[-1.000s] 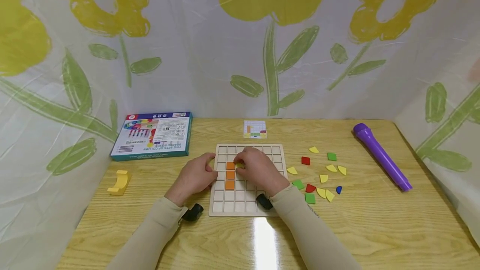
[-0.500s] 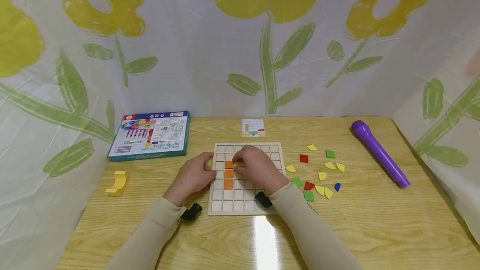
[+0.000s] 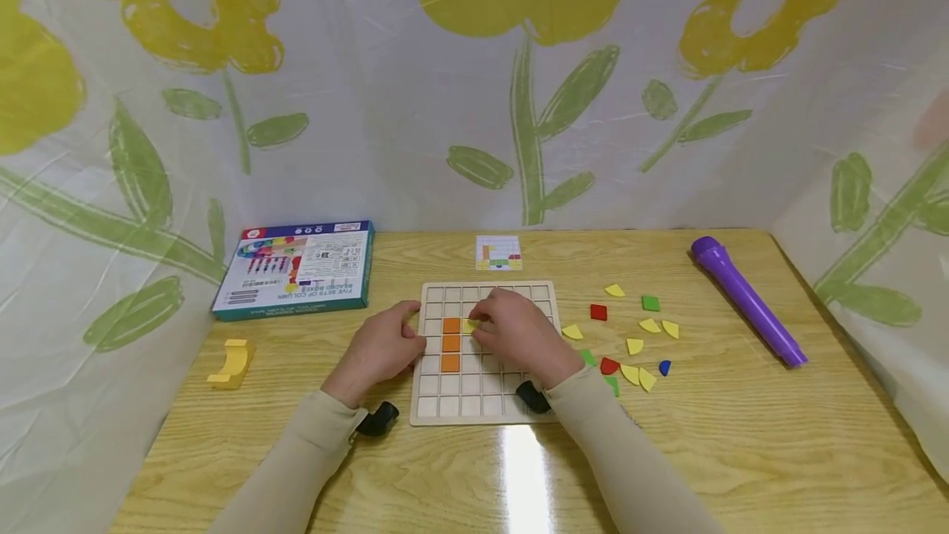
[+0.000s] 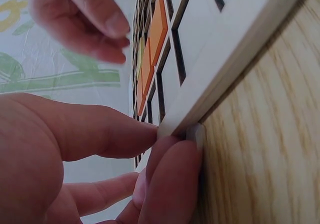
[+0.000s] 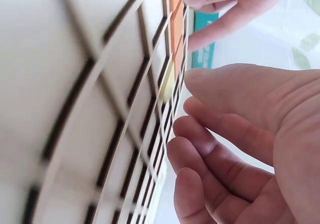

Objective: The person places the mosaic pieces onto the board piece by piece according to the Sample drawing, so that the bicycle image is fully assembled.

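Observation:
My left hand (image 3: 381, 348) pinches the left edge of a pale wooden grid board (image 3: 448, 408), thumb on the rim and fingertips against its side in the left wrist view. Three orange square tiles (image 3: 451, 344) stand in a column on the board. Right of the top one lies a yellow quarter-circle tile (image 3: 469, 325), partly behind my right fingers in the head view. My right hand (image 3: 522, 340) hovers just over that tile. In the right wrist view a gap shows between its fingertips and the yellow tile (image 5: 168, 84), and nothing is in its loosely bent fingers.
Right of the board lie several loose tiles: yellow quarter circles (image 3: 634, 346), green squares (image 3: 650, 303), a red square (image 3: 598, 312) and a blue half circle (image 3: 665, 367). A pattern card (image 3: 499, 253) lies behind. A boxed set (image 3: 296, 270), yellow stand (image 3: 233, 364) and purple microphone (image 3: 749, 302) flank them.
My right hand has drawn slightly right and away from the yellow tile, so more of it shows beside the top orange tile. The left hand keeps its hold on the board's edge.

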{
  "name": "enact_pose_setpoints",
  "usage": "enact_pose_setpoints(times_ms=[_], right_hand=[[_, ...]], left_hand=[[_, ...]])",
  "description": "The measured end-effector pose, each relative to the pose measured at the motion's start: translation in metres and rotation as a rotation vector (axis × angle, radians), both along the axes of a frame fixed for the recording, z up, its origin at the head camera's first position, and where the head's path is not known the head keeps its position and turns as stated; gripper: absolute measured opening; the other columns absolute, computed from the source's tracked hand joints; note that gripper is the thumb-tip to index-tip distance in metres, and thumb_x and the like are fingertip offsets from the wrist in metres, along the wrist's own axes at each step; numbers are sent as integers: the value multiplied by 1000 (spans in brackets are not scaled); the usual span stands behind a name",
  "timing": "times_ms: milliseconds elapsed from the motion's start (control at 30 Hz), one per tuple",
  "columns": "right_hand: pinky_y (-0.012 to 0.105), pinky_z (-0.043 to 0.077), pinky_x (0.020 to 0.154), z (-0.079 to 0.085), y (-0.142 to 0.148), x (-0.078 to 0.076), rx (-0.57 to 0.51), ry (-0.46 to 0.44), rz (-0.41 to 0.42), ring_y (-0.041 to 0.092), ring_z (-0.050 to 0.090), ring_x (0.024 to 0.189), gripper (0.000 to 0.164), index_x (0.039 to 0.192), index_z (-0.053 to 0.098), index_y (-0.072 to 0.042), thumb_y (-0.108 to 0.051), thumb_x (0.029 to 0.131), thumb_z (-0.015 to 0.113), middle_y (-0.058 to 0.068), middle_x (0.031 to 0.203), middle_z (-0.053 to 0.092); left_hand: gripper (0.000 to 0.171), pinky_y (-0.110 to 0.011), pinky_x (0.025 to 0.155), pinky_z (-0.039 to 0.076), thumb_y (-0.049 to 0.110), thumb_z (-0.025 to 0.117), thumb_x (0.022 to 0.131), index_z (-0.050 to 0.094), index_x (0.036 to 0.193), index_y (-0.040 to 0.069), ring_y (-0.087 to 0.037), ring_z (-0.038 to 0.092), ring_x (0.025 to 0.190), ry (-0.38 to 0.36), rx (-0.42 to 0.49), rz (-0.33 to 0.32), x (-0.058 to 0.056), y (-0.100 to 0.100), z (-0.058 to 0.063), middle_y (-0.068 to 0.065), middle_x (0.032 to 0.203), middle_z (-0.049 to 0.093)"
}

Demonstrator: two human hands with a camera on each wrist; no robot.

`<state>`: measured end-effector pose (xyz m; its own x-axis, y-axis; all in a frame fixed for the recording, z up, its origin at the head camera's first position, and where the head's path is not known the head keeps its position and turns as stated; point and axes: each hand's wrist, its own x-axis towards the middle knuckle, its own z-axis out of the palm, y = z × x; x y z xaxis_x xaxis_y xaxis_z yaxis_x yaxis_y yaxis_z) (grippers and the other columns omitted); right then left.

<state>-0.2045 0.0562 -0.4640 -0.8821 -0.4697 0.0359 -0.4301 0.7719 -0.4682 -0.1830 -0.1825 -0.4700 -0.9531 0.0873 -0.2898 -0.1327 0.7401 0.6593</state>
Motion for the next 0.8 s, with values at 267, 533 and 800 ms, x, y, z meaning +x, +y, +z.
enact_pose_setpoints(times_ms=[267,533,800], right_hand=[[40,60,93,3,57,20,-14,9,-46,18,69,99,22,116,81,-7,-18,98,78,4,108,75],[42,61,90,8,131,42,-7,19,-100,19,68,100,22,119,80,-8,-19,99,79,3,109,73],[47,62,90,14,185,61,68,34,-199,22,69,100,22,118,80,-9,-17,98,80,2,108,72]], left_hand=[[69,-31,67,51,19,69,100,44,164,10,-19,67,70,-19,-9,11,1,2,0,-9,100,68],[70,-30,65,52,19,69,98,45,163,10,-19,67,69,-11,-8,16,1,0,-1,-8,98,68],[69,-30,64,51,19,70,99,45,163,9,-18,66,69,-3,-22,3,0,4,0,-8,98,69]])
